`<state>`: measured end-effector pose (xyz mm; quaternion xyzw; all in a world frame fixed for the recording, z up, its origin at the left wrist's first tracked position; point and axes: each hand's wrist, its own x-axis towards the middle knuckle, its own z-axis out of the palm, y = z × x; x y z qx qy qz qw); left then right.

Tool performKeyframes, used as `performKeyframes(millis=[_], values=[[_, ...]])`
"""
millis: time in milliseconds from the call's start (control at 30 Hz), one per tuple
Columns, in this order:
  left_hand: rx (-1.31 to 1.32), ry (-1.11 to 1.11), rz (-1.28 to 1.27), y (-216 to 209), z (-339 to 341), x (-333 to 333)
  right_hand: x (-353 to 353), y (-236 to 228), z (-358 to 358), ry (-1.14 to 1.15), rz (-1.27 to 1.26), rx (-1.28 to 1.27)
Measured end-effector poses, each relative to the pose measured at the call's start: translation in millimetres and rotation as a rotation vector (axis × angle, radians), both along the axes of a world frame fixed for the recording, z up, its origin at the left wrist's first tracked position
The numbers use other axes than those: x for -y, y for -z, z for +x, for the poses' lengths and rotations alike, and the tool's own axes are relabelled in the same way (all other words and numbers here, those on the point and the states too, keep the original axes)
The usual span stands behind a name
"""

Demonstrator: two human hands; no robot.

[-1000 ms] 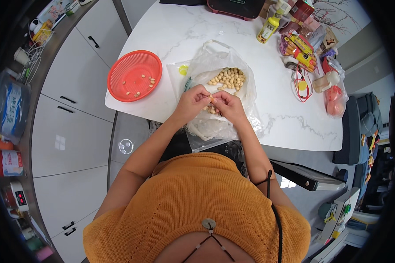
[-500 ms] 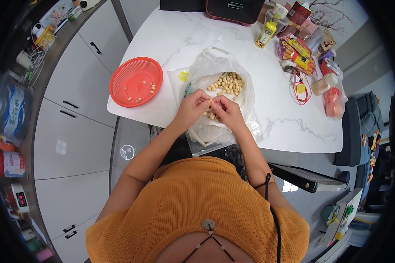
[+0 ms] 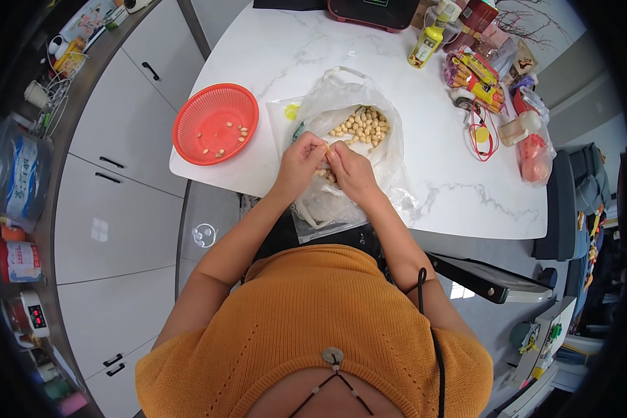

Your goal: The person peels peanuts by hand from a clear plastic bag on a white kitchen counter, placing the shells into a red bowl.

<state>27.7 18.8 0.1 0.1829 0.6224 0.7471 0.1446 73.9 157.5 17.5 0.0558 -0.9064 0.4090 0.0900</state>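
Note:
My left hand [image 3: 299, 167] and my right hand [image 3: 352, 171] meet fingertip to fingertip over a crumpled translucent plastic bag [image 3: 395, 167]. Both pinch a small tan piece, apparently a peanut [image 3: 328, 147], mostly covered by the fingers. Beyond the fingers, a heap of unshelled peanuts [image 3: 364, 127] lies in the open bag. Below the hands, between the wrists, some broken shells [image 3: 327, 175] show in part. To the left stands a red plastic basket [image 3: 188, 111] with several loose kernels [image 3: 221, 152] on its bottom.
The white marble-patterned table [image 3: 460, 160] curves around my front. At its far right stand a yellow bottle [image 3: 425, 47], packaged food [image 3: 477, 80], a red cord [image 3: 482, 143] and a bag of round fruit [image 3: 533, 160]. A dark red appliance [image 3: 373, 15] sits at the back.
Both hands have shifted slightly left, staying together at the fingertips around the small piece. The whole view has also shifted a little. The basket and the bag keep their places on the table.

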Motion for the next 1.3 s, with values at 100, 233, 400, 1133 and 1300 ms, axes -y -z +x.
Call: performKeyframes(millis=[100,233,400,1133,1300], values=[[0.003,-0.01,0.014,-1,1,0,1,2,-1,0.0,-0.002,-0.001],[0.014,-0.013,0.017,-2,1,1,1,4,-2,0.003,0.021,-0.019],[0.039,0.003,0.006,-2,-1,2,-1,4,-3,-0.02,-0.018,-0.005],[0.088,0.028,-0.055,-3,-2,0,-8,4,-4,0.004,-0.433,0.15],[0.09,0.065,-0.061,-2,-5,2,-9,7,-1,0.007,-0.405,0.088]])
